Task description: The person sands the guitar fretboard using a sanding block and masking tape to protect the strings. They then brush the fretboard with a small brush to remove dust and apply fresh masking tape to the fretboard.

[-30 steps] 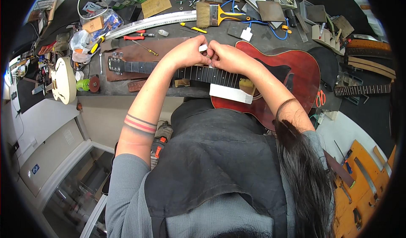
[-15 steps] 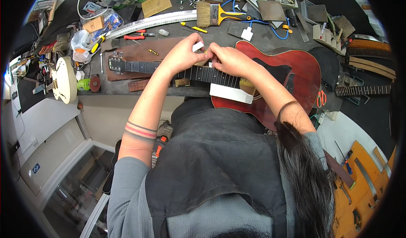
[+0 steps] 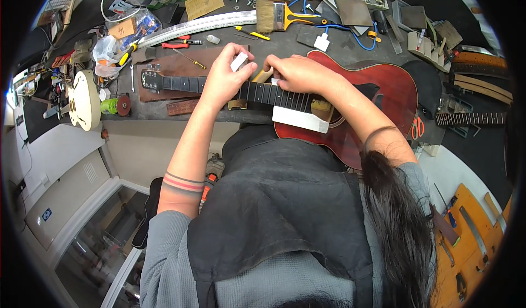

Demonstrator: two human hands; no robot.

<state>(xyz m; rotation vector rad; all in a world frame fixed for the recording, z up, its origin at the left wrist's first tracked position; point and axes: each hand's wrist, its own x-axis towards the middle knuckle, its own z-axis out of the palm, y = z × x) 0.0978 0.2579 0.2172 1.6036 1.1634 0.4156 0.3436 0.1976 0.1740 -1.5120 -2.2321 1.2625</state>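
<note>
A red acoustic guitar (image 3: 397,97) lies across the bench, its dark fretboard (image 3: 183,83) pointing left. My left hand (image 3: 229,72) is above the neck, fingers curled round a small white strip (image 3: 239,62). To its right, my right hand (image 3: 298,73) is closed over the neck near the body, its fingertips at a tan piece (image 3: 263,75) whose kind I cannot make out. A bit of white (image 3: 275,82) shows under these fingers. A wide white strip (image 3: 300,120) lies along the fretboard's near edge on the body, beside a yellowish block (image 3: 321,108) over the strings.
Beyond the guitar lie a wide paintbrush (image 3: 272,16), a long ruler (image 3: 203,26) and a screwdriver (image 3: 190,59). Orange-handled scissors (image 3: 417,127) sit right of the body. A cream guitar body (image 3: 85,101) and a green power tool (image 3: 114,106) are at the left.
My hands have drawn apart. The left moved left and tilted up with its white strip, while the right stayed near the neck. More of the tan piece now shows between them.
</note>
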